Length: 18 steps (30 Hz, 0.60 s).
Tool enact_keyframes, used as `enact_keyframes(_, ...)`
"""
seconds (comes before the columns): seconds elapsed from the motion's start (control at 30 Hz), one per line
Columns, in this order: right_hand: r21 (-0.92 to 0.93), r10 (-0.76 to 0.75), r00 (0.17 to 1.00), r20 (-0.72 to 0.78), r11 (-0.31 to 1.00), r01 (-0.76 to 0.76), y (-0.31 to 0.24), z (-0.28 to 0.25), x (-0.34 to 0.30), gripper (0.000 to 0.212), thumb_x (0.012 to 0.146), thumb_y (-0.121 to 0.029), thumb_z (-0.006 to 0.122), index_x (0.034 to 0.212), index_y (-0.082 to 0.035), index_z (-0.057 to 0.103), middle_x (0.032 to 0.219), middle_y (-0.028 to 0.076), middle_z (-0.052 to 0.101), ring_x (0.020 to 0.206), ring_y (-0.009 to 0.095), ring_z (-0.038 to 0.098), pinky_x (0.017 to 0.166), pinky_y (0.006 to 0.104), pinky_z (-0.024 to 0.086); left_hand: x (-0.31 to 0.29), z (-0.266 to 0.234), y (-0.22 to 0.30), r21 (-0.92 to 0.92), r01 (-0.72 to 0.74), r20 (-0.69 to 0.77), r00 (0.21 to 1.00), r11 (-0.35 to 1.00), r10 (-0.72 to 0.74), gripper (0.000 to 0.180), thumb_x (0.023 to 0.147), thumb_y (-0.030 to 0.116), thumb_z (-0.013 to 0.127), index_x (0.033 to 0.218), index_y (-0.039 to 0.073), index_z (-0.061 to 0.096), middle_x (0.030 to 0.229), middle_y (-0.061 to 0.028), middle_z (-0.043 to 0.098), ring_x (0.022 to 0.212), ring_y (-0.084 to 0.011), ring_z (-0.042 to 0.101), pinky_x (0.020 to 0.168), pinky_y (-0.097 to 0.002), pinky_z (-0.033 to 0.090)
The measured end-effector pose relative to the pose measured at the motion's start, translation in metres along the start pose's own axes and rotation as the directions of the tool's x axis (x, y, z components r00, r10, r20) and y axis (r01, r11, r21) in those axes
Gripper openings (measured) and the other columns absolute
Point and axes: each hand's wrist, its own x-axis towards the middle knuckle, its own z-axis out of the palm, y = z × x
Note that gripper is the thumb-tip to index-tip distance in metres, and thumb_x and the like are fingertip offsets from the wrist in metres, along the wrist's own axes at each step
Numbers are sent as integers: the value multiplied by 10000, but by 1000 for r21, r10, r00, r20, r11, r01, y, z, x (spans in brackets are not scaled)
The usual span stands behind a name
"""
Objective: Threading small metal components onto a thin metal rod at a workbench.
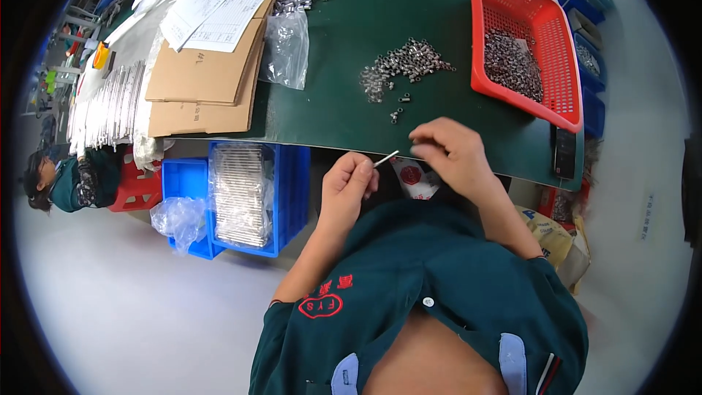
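Observation:
My left hand [346, 184] is closed around a thin, light-coloured rod [386, 159], pinched between thumb and fingers in front of the table's near edge. The rod's free end points up and to the right. Just beyond that end is my right hand [452, 152], its fingers bent and the thumb apart from the forefinger, with nothing visible between them. On the green table [329, 113] lies a loose pile of small metal sleeves [415, 61], with a few strays [395, 115] nearer to me.
A red perforated basket [479, 44] holds many small metal parts. Cardboard [194, 77] with papers [223, 7] and a clear plastic bag [286, 51] lie left. Blue crates [292, 197] stand below, one filled with bagged rods. Another person [99, 175] sits far left.

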Motion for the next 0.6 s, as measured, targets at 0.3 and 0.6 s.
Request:
enact_keyframes(0.3, -408, -258, 963, 71, 874, 265, 7, 15, 46, 226, 693, 50, 648, 911, -12, 643, 907, 93, 591, 818, 267, 570, 672, 358, 482, 1, -31, 0, -68, 10, -38, 999, 998, -13, 188, 957, 168, 497, 819, 42, 515, 663, -7, 520, 568, -52, 423, 524, -190, 350)
enact_keyframes(0.6, -474, -283, 941, 186, 813, 338, 9, 14, 51, 183, 689, 18, 613, 866, -22, 637, 840, 73, 564, 778, 251, 549, 653, 358, 481, -4, -46, 7, -52, 24, -54, 998, 998, -26, 173, 951, 152, 501, 828, 33, 528, 669, -5, 522, 585, -51, 438, 534, -188, 358)
